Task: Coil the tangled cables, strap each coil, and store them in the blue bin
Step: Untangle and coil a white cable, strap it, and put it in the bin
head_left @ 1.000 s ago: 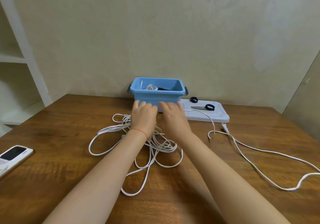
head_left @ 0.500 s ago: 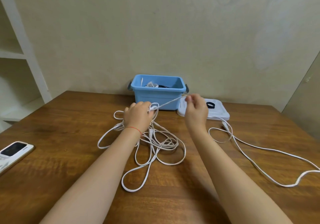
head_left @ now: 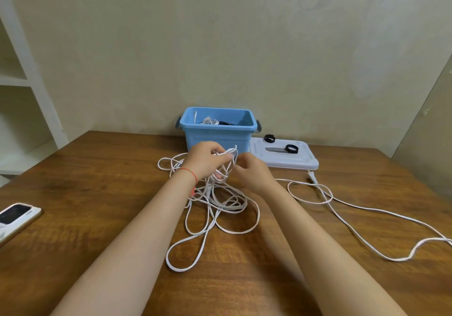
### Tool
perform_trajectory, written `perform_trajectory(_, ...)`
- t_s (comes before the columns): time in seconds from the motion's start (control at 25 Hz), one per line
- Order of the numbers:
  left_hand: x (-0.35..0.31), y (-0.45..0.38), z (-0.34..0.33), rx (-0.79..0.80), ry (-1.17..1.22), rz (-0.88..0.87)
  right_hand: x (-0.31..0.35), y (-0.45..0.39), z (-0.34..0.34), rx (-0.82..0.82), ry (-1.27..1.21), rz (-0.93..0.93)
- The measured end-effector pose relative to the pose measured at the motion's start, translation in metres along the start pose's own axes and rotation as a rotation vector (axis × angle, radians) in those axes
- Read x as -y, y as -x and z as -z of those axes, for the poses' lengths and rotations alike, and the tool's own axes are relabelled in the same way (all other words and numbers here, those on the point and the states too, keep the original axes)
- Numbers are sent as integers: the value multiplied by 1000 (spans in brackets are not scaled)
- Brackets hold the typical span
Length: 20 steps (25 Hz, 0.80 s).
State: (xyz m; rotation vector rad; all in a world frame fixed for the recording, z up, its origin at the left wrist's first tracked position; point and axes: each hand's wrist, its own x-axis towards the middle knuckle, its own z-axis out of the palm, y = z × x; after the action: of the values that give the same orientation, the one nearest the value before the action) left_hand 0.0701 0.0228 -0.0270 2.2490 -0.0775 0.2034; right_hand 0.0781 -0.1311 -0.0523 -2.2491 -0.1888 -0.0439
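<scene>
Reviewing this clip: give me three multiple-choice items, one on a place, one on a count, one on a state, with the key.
1. Where is the bin lid?
A. on the blue bin
B. flat on the table, right of the blue bin
C. on the shelf

2. How many black strap rings lie on the lid?
A. two
B. four
C. none

3. What is the left hand doing?
A. resting flat
B. holding the phone
C. gripping loops of white cable

Key: 1 B, the lid lies beside the bin. 2 A, one ring and another. 3 C, its fingers curl round lifted loops.
</scene>
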Motion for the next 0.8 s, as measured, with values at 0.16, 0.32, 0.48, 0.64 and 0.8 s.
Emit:
perform_trajectory(0.16,4,3,6,-104,26,30,-5,2,-6,-15,-93,14)
perform_trajectory(0.32,12,2,4,-227,203,160,-3,8,6,-78,-189,91)
perform_trajectory(0.48,11,5,1,-183,383,223,-6,6,19,-194,-244,42)
perform_trajectory(0.64,22,4,11,124,18,30,-18,-1,34,-489,-257,-25)
perform_trajectory(0.8,36,8,0,-8,-170,46,-17,-11,45,-402,-346,-136)
